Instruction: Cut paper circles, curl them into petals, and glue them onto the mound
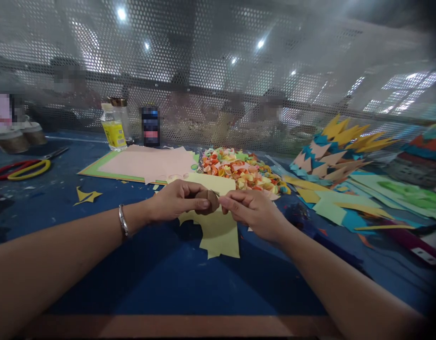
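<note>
My left hand (180, 200) is closed around a small round brown piece (211, 202), its thumb pressed on the near side. Beside it, my right hand (248, 208) has thumb and fingers pinched together at the piece's right edge. Whether a thin bit lies between those fingertips is too small to make out. Under both hands lies a pale yellow paper sheet (223, 236) with curved cut-outs along its lower left edge. Just beyond is a heap of small orange, yellow, pink and green paper pieces (235, 165).
Pink and green sheets (147, 163) lie at the back left, near a yellow-labelled bottle (113, 130). Red and yellow scissors (28, 170) rest far left. At right stand a spiky layered paper piece (324, 160), paper strips (331, 208) and a purple-handled tool (412, 243).
</note>
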`<state>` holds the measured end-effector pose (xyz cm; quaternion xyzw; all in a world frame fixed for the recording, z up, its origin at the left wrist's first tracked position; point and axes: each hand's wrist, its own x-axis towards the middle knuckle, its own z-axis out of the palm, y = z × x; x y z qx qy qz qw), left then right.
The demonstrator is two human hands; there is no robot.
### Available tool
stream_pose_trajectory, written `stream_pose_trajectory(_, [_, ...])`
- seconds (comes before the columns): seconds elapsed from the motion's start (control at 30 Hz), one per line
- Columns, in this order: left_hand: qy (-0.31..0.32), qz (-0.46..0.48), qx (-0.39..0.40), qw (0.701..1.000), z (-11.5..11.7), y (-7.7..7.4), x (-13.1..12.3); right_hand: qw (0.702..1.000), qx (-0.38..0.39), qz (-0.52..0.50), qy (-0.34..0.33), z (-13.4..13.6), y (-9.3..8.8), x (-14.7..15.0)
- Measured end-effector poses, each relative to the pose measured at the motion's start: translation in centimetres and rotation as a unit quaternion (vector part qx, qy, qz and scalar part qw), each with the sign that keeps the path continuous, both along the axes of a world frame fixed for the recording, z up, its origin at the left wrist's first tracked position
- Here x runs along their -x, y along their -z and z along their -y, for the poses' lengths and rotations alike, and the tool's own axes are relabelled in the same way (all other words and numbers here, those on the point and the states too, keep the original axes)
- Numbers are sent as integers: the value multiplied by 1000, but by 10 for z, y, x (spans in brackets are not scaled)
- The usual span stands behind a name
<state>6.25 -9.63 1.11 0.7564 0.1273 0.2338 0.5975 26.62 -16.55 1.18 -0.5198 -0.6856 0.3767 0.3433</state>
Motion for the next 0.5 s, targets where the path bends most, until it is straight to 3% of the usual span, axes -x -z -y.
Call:
stream_pose_trajectory(0.1, [-11, -2, 2, 1000, 1, 1, 0, 1000, -2, -16, 5, -1, 2, 0])
stream_pose_trajectory(0.3, [-94, -32, 24, 995, 6, -2, -1, 997, -8, -53, 62, -5, 6, -3])
stream_pose_trajectory(0.5, [-67, -81, -4, 994, 10, 6, -2, 994, 6, -59, 89, -8, 9, -4])
